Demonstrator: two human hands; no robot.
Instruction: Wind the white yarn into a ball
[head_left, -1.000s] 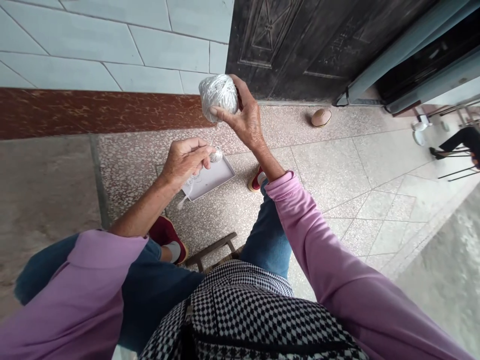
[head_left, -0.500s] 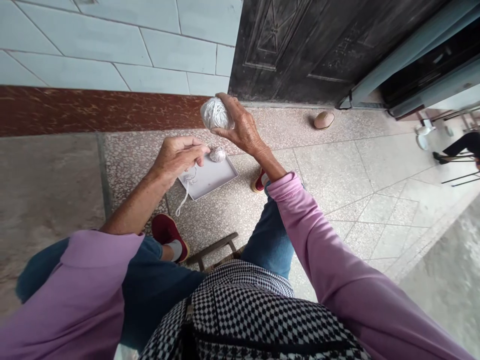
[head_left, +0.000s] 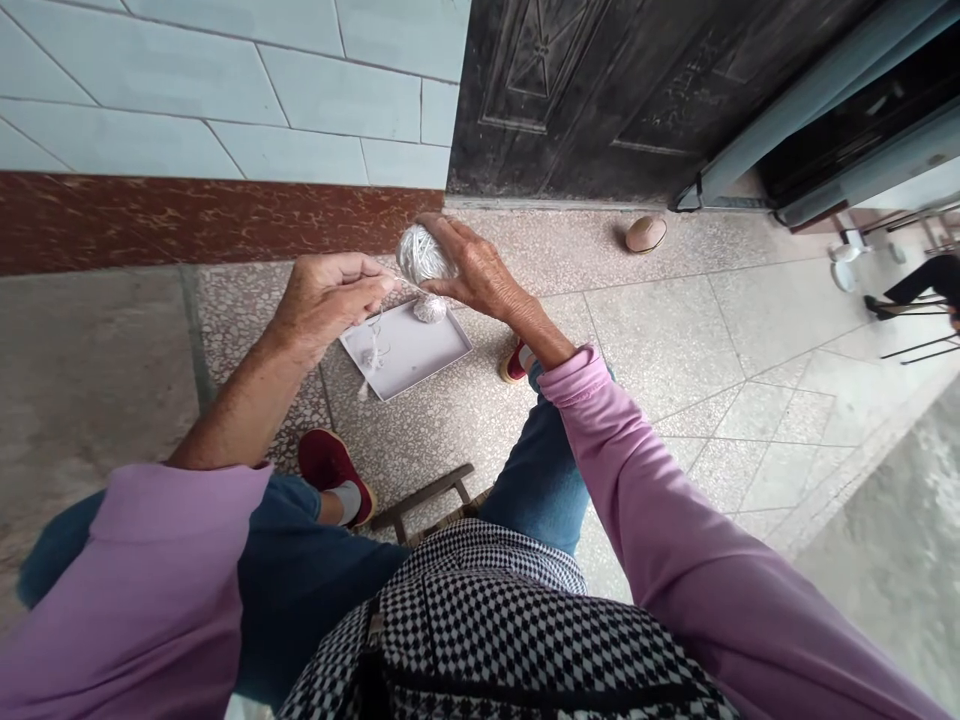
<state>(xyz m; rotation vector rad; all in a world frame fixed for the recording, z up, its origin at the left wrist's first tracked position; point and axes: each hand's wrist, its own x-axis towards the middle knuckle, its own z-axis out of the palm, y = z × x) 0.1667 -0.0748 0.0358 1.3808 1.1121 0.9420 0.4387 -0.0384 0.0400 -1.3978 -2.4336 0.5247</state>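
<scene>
My right hand (head_left: 476, 268) is wrapped round a ball of white yarn (head_left: 423, 255), thumb below and fingers over the top. To its left, my left hand (head_left: 330, 292) pinches a strand of yarn (head_left: 405, 282) that runs across to the ball. Below both hands a shallow white tray (head_left: 420, 360) lies on the floor. A smaller ball of pale yarn (head_left: 430, 309) rests at its far side. Loose yarn (head_left: 370, 358) hangs beneath my left hand, over the tray's left edge.
A wooden stool (head_left: 424, 495) is under me, between my knees. My red shoes (head_left: 330, 465) flank the tray. Ahead stand a tiled wall (head_left: 322, 90) and a dark door (head_left: 562, 110). A round tan object (head_left: 646, 234) sits by the door. Another person's leg (head_left: 919, 288) shows at far right.
My right hand has lowered slightly with the yarn ball. My left hand has shifted left, and a strand now shows taut between the hands. The loose yarn below has swung.
</scene>
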